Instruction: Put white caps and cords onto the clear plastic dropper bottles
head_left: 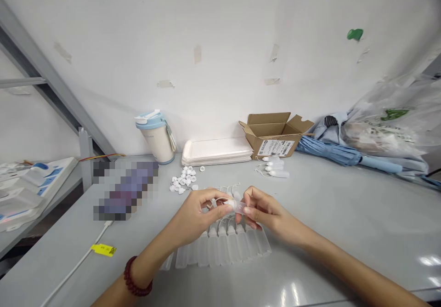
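Between my hands is a small translucent plastic bottle point(240, 207), held sideways above the table. My left hand point(203, 208) pinches the white cap point(230, 202) at its neck, from which a thin white cord loops. My right hand point(265, 210) grips the bottle's body with thumb and fingers. Just below my hands lies a row of similar translucent bottles point(223, 249), side by side, necks pointing away from me, partly hidden by my hands. Loose white caps point(184, 178) lie in a pile beyond my left hand.
Several capped bottles point(277, 167) lie before an open cardboard box point(275, 137). A stack of white padded envelopes point(218, 150) and a tumbler point(156, 137) stand along the wall. A folded blue umbrella point(330, 150) lies at right. At left are a blurred-out object point(127, 190) and white cable point(77, 265).
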A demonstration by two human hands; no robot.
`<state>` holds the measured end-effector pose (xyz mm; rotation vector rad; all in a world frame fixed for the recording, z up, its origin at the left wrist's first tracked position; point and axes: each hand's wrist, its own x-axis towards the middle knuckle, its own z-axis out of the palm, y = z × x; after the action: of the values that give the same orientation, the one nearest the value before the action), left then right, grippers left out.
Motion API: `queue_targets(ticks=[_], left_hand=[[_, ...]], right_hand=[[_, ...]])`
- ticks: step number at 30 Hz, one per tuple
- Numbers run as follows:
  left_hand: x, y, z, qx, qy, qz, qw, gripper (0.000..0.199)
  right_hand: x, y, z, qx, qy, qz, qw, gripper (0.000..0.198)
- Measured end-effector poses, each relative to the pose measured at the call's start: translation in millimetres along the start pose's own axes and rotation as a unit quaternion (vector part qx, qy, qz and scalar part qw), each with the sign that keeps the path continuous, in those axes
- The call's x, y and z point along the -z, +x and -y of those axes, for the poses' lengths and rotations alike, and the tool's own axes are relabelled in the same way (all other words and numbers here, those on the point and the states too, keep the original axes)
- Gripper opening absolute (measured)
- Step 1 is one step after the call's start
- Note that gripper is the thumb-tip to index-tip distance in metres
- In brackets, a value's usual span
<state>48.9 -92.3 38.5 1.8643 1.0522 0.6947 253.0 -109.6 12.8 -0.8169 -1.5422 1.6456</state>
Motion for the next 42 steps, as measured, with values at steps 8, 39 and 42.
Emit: queue_targets(ticks=[8, 39, 42], left_hand=[[-0.9, -0.5, -1.8, 0.016, 0.026, 0.026, 0.999, 0.029], [-2.3, 1.8, 2.8, 0.042, -0.036, 0.003, 0.998, 0.024], [-4.7, 2.8, 6.4, 0.015, -0.010, -0.033, 0.999, 0.020]], right_hand=[[-2.9, -1.7, 2.5, -0.019, 0.002, -0.001, 1.000, 0.031], [0.7, -2.0, -0.3, 0.033, -0.163, -0.136, 0.977, 0.035], [0.6, -0.6, -3.0, 0.024, -0.155, -0.151, 0.976, 0.035]])
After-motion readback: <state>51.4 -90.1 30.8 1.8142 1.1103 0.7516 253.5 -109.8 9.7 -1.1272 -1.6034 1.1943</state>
